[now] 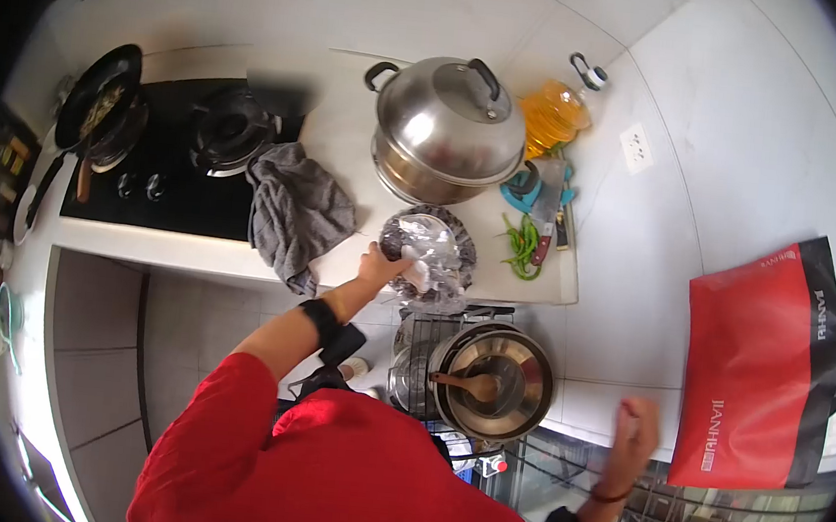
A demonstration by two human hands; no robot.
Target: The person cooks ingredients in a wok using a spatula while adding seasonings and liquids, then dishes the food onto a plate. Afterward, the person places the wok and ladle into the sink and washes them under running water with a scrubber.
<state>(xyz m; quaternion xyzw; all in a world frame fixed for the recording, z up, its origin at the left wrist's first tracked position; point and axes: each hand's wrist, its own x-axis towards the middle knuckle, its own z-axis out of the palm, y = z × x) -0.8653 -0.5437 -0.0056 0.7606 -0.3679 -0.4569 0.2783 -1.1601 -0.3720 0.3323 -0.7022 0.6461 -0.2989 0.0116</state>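
My left hand (381,266) reaches over the counter's front edge and has its fingers closed on crumpled clear plastic (435,260). The plastic lies over a patterned round bowl (462,237), whose contents I cannot make out. My right hand (635,429) is raised at the right, away from the counter, blurred, with its fingers hard to tell apart. A large steel steamer pot with a domed lid (445,124) stands just behind the bowl. Green peppers (521,242) and a knife (545,213) lie to the bowl's right.
A grey towel (296,206) hangs over the counter edge beside the black stove (174,155), which carries a frying pan (102,104). An oil bottle (553,116) stands at the back. Below the counter, a rack holds steel bowls (530,402) with a wooden spoon (475,385). A red bag (747,369) is at right.
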